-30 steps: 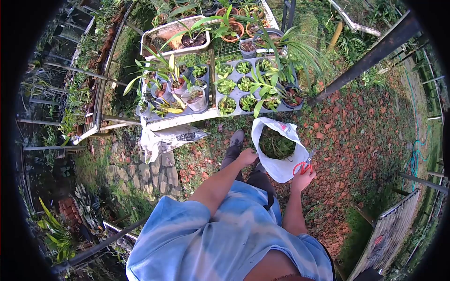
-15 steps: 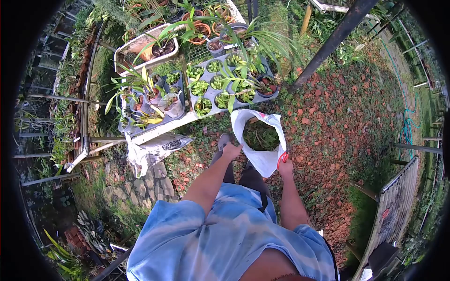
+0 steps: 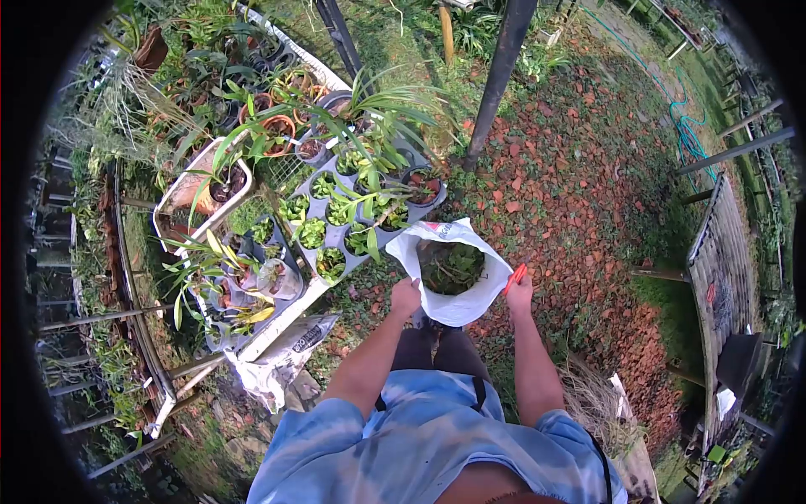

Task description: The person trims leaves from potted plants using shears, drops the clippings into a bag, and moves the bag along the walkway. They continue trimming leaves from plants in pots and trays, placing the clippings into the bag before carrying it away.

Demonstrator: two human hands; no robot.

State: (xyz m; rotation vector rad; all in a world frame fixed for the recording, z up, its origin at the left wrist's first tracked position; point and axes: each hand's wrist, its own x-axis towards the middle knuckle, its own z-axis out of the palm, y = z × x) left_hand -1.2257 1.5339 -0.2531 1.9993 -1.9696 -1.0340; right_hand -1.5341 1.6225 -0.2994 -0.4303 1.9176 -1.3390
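Note:
A white sack (image 3: 461, 312) hangs upright in front of my legs, its mouth held wide. Green plant cuttings (image 3: 452, 267) lie inside it. My left hand (image 3: 406, 296) is closed on the sack's left rim. On the opposite side my right hand (image 3: 520, 295) is closed at the right rim, and also grips a red-handled tool (image 3: 515, 278) that looks like scissors; its blades are hard to make out. Just beyond the sack, a grey pot tray (image 3: 316, 215) with several small leafy plants rests on a bench.
A dark post (image 3: 495, 92) rises beyond the bench. Potted plants and a white-rimmed planter (image 3: 161, 206) occupy the bench at left. A printed plastic bag (image 3: 281, 361) lies below its edge. Broken red brick pieces (image 3: 571, 218) cover the ground; a teal hose (image 3: 690, 134) lies far right.
My view has turned to the right, so the bench has shifted left and lower. Both hands still hold the sack, which now hangs more squarely between them.

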